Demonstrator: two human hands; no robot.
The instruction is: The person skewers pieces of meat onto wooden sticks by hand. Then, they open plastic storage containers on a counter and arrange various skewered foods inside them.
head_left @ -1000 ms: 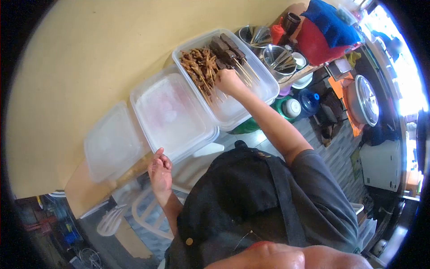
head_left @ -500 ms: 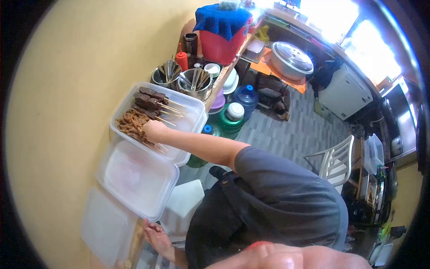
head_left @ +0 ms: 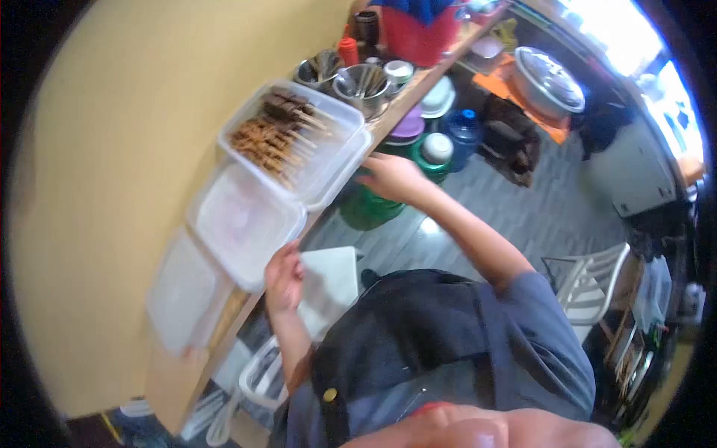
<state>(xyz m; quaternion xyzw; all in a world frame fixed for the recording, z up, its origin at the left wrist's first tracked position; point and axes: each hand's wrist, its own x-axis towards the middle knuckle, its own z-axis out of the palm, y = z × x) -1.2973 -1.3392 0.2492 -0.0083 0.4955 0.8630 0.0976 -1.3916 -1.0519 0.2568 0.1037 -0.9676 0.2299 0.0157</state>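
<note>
My right hand (head_left: 392, 179) is off the food, beside the right rim of a clear plastic container (head_left: 340, 119). Its fingers are loosely stretched out and somewhat blurred, with nothing seen in them. Inside that container lie skewers of brown meat strips (head_left: 258, 145) and skewers of dark chunks (head_left: 284, 107), their sticks pointing right. My left hand (head_left: 284, 280) is raised near the corner of a second, translucent container (head_left: 246, 213), fingers apart and slightly bent. Whether it touches that rim I cannot tell. A flat translucent lid (head_left: 183, 291) lies further down the ledge.
Steel pots with utensils (head_left: 362, 86), a red squeeze bottle (head_left: 348, 51) and a red tub (head_left: 422, 37) line the ledge. Below stand a green water jug (head_left: 433, 157) and a blue jug (head_left: 464, 131). A white stool (head_left: 328, 284) is close; a white chair (head_left: 590, 287) stands right.
My right hand has left the meat skewers and drawn back to the container's right side. My left hand has moved up along the second container. The whole view has shifted.
</note>
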